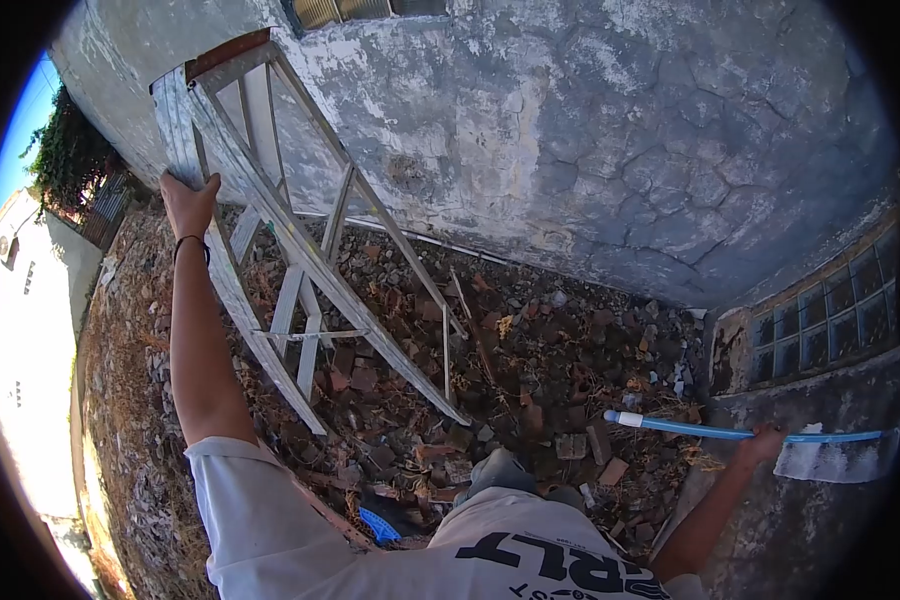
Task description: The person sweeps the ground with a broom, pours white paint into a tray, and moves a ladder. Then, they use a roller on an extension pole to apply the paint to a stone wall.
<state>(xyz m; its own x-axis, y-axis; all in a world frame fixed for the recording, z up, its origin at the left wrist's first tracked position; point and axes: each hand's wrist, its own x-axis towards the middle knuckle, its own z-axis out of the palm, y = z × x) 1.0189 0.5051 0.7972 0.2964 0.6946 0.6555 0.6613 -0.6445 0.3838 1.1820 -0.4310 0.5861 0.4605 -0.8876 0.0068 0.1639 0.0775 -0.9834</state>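
A paint-spattered metal stepladder [300,250] stands tilted on the rubble beside the wall, its legs spread. My left hand [190,205] grips its near side rail just below the top, arm stretched out. Off to the right, my right hand [765,443] is closed around a long blue pole [690,430]. A white band and a blue cap show at the pole's near end. Its other end reaches the right edge of view, over a whitish patch [825,460] whose nature I cannot make out.
A peeling grey wall [610,130] runs behind the ladder, with a glass-block window [830,320] at right. Broken bricks and stones [560,400] cover the uneven ground. A bright blue piece [378,525] lies near my body. Dry grass [120,400] stretches to the left.
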